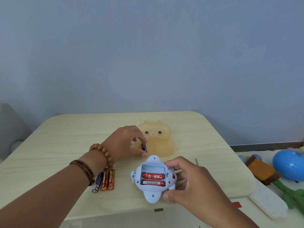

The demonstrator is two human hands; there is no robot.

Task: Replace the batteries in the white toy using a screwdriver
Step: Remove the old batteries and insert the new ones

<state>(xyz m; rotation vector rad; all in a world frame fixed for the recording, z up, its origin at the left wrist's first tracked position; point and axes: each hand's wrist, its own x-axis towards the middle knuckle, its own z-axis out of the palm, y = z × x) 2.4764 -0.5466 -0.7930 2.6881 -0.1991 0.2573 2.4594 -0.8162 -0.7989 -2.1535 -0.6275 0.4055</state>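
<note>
Bench, pale wood. Translucent orange bear container toward far edge, mid-bench. White toy near front edge, compartment open, two red batteries seated, top slot bare; right hand grip clamps its right side. Left hand grip pinches purple battery just before the bear. Three loose batteries left of toy

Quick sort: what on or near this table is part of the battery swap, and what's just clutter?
Job:
- white toy, compartment open, two red batteries inside, held by right hand
- purple battery pinched in left hand
- three loose batteries
- thin metal tool, possibly the screwdriver

Clutter:
- orange bear case
- blue spiky ball
- green plush
</note>
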